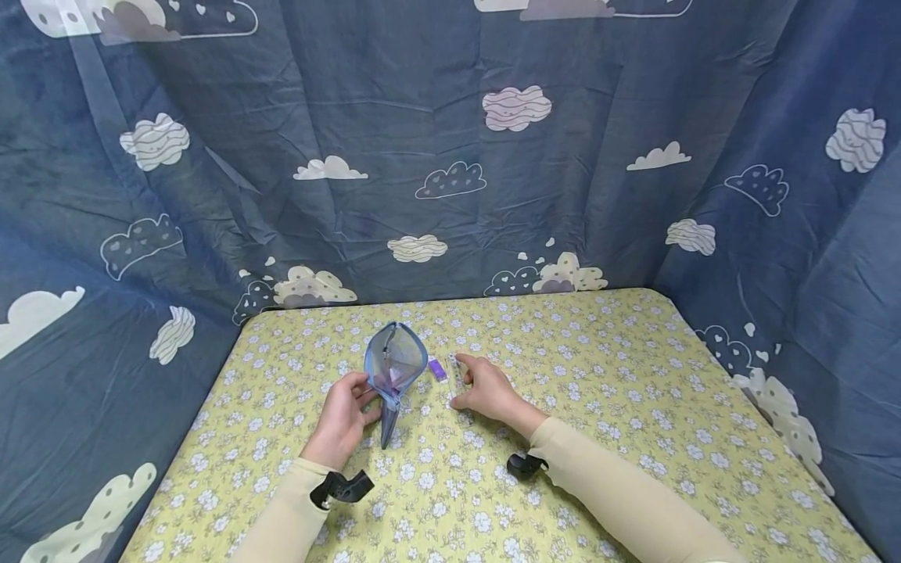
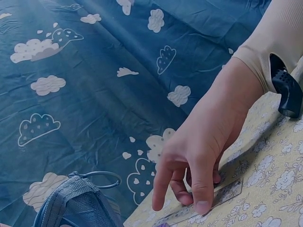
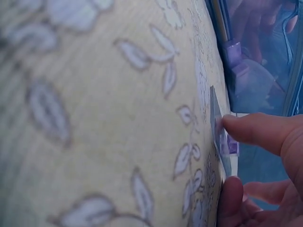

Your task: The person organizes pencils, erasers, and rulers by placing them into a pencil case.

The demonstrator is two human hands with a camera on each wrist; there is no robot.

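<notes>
My left hand (image 1: pixel 341 418) holds a blue see-through zip pouch (image 1: pixel 396 367) by its near side. The pouch stands with its mouth open upward, and something purplish shows through its wall. To the right, my right hand (image 1: pixel 489 387) pinches a clear ruler (image 1: pixel 456 377) between thumb and fingers, low over the cloth. Printed marks show along the ruler (image 2: pixel 227 194) in the left wrist view. A small purple block (image 1: pixel 438 371), like an eraser, lies between the pouch and the ruler. In the right wrist view the ruler (image 3: pixel 217 123) appears edge-on beside the fingertips.
A yellow flowered cloth (image 1: pixel 563 485) covers the table. Blue curtains (image 1: pixel 422 117) with cloud prints rise behind it and along both sides. Each wrist carries a black camera mount, one at the left sleeve (image 1: pixel 341 489).
</notes>
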